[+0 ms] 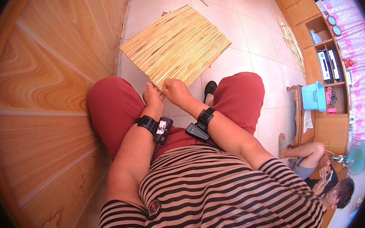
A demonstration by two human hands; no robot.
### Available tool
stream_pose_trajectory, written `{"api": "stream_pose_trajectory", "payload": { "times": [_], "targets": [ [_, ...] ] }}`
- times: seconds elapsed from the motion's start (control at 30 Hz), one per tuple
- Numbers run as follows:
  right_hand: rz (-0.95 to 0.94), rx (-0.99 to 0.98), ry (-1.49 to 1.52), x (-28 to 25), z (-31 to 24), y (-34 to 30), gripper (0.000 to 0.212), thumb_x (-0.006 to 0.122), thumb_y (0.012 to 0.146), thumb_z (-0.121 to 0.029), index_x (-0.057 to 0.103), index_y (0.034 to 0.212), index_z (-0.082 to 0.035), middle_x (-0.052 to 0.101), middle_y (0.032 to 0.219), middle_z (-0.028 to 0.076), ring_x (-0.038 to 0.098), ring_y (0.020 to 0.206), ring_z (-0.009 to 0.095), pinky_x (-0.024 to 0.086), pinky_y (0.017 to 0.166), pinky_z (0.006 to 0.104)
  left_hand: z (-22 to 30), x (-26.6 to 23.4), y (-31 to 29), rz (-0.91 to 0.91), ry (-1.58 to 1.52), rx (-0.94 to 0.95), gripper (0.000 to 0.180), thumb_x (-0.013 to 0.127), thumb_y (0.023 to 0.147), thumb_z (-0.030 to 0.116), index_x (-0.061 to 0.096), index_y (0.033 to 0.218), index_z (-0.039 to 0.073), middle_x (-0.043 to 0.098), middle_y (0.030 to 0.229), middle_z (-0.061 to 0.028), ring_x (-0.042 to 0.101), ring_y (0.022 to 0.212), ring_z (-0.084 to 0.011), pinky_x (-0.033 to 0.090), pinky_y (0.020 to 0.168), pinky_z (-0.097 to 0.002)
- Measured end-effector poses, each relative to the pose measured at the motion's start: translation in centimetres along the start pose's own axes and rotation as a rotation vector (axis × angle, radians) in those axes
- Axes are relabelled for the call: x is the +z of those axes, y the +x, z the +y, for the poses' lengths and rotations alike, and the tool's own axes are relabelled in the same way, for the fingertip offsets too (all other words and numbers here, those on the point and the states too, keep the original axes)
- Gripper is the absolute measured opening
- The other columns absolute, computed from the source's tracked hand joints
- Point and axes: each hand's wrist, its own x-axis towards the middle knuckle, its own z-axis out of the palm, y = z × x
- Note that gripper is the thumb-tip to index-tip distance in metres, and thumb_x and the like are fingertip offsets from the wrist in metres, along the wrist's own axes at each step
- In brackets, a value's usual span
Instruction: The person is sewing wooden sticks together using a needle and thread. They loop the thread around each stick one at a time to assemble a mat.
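The left hand [152, 95] and right hand [176, 90] are meeting at the near edge of the straw mat [175, 45] lying on the floor [249, 34] between the knees, fingers pinching its strands together to keep that edge within reach.

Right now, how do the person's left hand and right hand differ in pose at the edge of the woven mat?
The left hand points straight up from the lap, fingers bunched at the mat edge; the right hand comes in slanted from the right. The left hand sits slightly lower than the right hand. Both pinch the near edge of the mat, almost touching each other, and each wrist wears a black strap.
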Motion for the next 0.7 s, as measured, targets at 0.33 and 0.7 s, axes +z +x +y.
{"api": "stream_pose_trajectory", "payload": {
  "times": [0.33,0.7],
  "targets": [
    [-0.465,0.482,0.774,-5.1,0.1,2.3,0.02,0.059,0.082,-0.019,0.058,0.066,-0.007,0.052,0.059,0.0,0.042,0.043,0.008,0.032,0.038,0.0246,1.6,1.9,-3.2,-0.307,-0.225,0.093,0.031,0.047,0.095,0.015,0.05,0.125,0.008,0.061,0.111,-0.0059,0.059,0.099,-0.0201,0.046,0.086,-0.0339],
    [-0.442,0.25,1.328,-10.7,-8.2,0.6,0.022,0.056,0.09,-0.015,0.054,0.07,-0.006,0.045,0.065,-0.001,0.035,0.054,0.005,0.032,0.048,0.0219,8.1,3.0,-6.7,-0.635,0.137,0.564,0.056,0.049,0.096,0.006,0.026,0.147,0.002,0.059,0.122,-0.013,0.058,0.106,-0.0153,0.047,0.089,-0.0263]
  ]
}}
